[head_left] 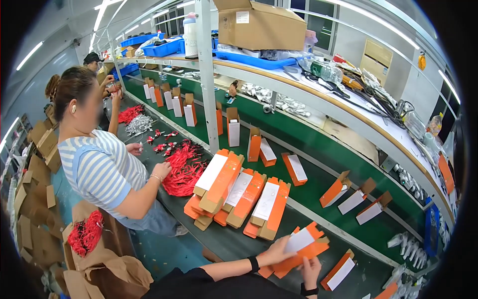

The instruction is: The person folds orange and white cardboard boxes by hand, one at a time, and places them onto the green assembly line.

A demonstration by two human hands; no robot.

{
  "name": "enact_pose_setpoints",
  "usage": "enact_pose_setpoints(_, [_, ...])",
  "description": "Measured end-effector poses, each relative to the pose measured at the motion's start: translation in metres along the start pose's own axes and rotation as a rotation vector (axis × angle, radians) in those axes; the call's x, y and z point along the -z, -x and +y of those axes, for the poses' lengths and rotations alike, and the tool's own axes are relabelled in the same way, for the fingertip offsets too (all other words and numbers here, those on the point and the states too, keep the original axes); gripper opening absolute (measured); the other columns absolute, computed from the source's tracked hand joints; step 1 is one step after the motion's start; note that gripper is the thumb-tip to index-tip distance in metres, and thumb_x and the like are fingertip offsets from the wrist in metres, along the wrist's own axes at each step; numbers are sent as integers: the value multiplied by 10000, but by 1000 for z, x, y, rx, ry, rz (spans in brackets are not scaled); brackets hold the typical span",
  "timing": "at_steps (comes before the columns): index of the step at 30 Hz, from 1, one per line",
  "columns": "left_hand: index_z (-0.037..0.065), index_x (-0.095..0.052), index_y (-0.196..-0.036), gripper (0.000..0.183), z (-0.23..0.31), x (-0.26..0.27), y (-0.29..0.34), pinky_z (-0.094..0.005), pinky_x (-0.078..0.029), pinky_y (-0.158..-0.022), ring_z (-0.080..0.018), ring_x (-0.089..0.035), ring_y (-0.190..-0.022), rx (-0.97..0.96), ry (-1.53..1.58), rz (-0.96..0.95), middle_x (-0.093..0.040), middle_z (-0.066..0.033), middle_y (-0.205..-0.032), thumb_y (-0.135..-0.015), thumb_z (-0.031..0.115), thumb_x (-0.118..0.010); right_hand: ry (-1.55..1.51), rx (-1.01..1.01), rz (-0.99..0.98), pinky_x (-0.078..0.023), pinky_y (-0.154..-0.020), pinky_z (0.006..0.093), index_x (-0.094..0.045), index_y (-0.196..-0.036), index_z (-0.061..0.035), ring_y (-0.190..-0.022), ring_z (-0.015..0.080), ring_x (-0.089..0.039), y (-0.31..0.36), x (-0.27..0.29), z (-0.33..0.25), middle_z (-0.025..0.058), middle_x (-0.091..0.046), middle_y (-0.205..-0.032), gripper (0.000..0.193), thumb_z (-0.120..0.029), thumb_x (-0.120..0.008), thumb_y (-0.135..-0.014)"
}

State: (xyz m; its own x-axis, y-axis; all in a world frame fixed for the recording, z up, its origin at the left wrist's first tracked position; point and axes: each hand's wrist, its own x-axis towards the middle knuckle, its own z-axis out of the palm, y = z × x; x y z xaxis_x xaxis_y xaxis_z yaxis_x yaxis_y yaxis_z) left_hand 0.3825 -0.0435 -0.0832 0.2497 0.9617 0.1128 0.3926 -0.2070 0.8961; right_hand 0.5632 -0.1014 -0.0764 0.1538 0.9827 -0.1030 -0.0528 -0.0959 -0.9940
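Observation:
Both hands are on orange and white folding cartons (303, 243) that look mostly flat, near the front edge of the bench. My left hand (275, 253) grips them from the left side, its fingers closed around the edge. At the lower right edge, my right hand (311, 271) has its fingers on the top carton; the exact grip is partly hidden. Beyond my left hand lie stacks of flattened cartons (269, 205). Just right of my right hand, an erected orange and white carton (340, 271) rests on the dark worktop (219, 239).
Open cartons (234, 132) stand along the green conveyor belt (318, 182). A person in a striped top (107, 162) works at the left beside red straps (184, 169). A white post (206, 74) and a loaded shelf (343, 99) rise behind. White parts (411, 249) lie at right.

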Motion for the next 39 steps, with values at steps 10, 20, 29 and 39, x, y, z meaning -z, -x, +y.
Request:
enact_pose_setpoints(10, [-13,1,-1465,1351,61,44,24,-487,-208,-1073,-416,-261,-1306,-439,-142,-445,-233,-272,-1423,-532,536,-806,1,-211,-296,-477,-684,279,-554,-1127,30,-800,172,-602,34,35,-35,101,-617,-992,270,-133,-567,-912])
enact_pose_setpoints(20, [-16,-67,-1460,1254,61,28,46,-492,-245,-1047,-440,-289,-1255,-485,-142,-424,-240,-282,-1397,-521,375,-800,-214,-620,-328,-500,-752,342,-547,-1149,52,-923,205,-607,45,51,-99,127,-623,-1069,337,-108,-624,-862])
enact_pose_setpoints(29, [-14,-89,-1460,1288,73,32,46,-487,-271,-1023,-428,-293,-1262,-610,-110,-453,-283,-272,-1379,-478,366,-831,-95,-470,-568,-447,-890,313,-581,-1147,43,-1015,171,-590,47,73,-96,66,-615,-1127,387,-22,-658,-774])
enact_pose_setpoints(39, [-28,-165,-1430,1234,60,42,30,-508,-287,-973,-421,-368,-1169,-501,-410,-360,-373,-254,-1252,-488,401,-838,637,-78,-277,-486,-566,263,-610,-1023,25,-656,114,-633,27,22,-109,62,-650,-764,236,-97,-634,-823])
